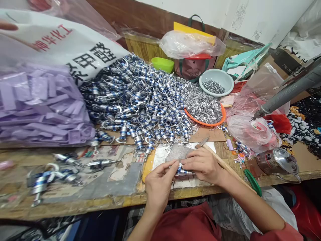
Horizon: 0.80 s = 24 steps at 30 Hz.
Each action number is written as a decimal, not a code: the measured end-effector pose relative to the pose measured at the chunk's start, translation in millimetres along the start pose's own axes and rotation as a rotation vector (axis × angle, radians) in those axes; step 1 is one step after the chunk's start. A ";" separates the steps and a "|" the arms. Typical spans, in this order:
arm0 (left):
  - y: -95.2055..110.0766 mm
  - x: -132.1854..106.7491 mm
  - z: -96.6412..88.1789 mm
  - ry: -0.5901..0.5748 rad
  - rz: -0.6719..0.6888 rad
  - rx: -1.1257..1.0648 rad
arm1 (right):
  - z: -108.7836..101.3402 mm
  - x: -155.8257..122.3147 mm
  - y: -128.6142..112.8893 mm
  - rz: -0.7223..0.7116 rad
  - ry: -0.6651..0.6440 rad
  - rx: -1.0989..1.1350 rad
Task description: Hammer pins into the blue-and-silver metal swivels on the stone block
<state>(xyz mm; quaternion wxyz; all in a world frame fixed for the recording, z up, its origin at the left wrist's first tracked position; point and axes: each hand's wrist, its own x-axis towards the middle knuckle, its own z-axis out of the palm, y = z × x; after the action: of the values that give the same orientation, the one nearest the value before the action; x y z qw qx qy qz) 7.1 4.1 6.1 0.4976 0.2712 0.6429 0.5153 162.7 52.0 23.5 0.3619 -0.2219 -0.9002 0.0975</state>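
In the head view, my left hand and my right hand meet at the table's front edge. Between them lies a small blue-and-silver metal piece, partly covered by my fingers. My left thumb and index finger pinch at its left end. The fingers of my right hand are closed over its right side. Under and behind the hands is a grey slab on white paper. A knife blade and a long wooden stick lie close to my right hand.
Behind is a big pile of blue-and-silver pieces. An orange tray of metal links, a light-blue bowl, a lidded steel mug and a grey power screwdriver stand right. Left are a bag of purple strips and another person's finger.
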 end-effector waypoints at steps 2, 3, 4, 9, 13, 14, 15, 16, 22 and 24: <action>-0.8 0.7 0.0 -0.001 0.000 -0.008 | -1.5 0.8 -0.1 -0.046 -0.022 0.029; -1.4 1.3 0.2 0.003 0.002 -0.012 | -2.3 1.3 0.1 -0.047 -0.044 0.045; -2.1 2.1 0.5 0.008 0.003 -0.016 | -3.0 1.8 0.5 -0.036 -0.069 0.059; -3.5 0.6 1.6 -0.001 -0.001 -0.051 | -3.2 2.4 5.1 0.030 -0.094 0.138; -5.1 -12.5 -0.4 -0.054 0.034 -0.185 | -1.1 1.3 7.2 0.054 -0.049 0.178; -6.0 -16.4 -0.7 -0.056 0.047 -0.230 | -0.6 1.0 7.3 0.055 -0.046 0.184; -6.8 -20.1 -0.6 -0.056 0.053 -0.269 | 0.0 0.6 7.4 0.056 -0.044 0.189; -7.5 -23.2 0.0 -0.060 0.048 -0.305 | 0.5 0.3 7.4 0.058 -0.043 0.191; -3.2 -28.0 5.9 -0.204 -0.054 -0.420 | 2.8 -1.5 2.9 0.068 0.005 0.191; -0.2 -27.1 6.1 -0.209 -0.074 -0.436 | 0.2 -0.8 -1.5 0.140 0.059 0.216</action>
<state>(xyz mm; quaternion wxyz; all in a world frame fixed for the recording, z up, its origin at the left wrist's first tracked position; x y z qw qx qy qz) 22.4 -17.0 15.9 0.6267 0.1858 0.4709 0.5924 162.6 50.3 23.3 0.4024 -0.2465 -0.8557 0.2122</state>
